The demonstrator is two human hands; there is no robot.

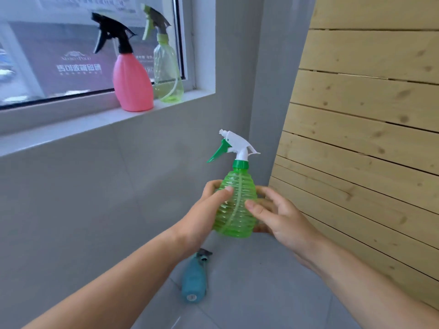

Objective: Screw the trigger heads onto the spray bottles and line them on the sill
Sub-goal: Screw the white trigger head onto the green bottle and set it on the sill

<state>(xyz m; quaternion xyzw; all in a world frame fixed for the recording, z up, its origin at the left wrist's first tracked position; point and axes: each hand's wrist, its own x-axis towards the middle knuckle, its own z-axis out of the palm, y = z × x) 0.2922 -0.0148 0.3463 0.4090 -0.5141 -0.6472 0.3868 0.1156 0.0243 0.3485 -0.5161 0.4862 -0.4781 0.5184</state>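
Grey wall [95,198] and floor tiles [261,293] back a ribbed translucent green plastic spray bottle [234,210], upright at frame centre, its white-and-green trigger head [235,144] seated on the collar. Left hand [205,211] wraps its belly; right hand [279,216] cups the other side, thumb on the ribs. Screwing looks done; next, lift it onto the white sill [71,129], upper left, beside the pink bottle [133,84] and pale clear-green bottle [167,74]. A blue bottle [193,279] lies below.

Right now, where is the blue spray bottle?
Head view, low centre: the blue spray bottle lies on the floor, just below the green bottle that the left hand and right hand hold.
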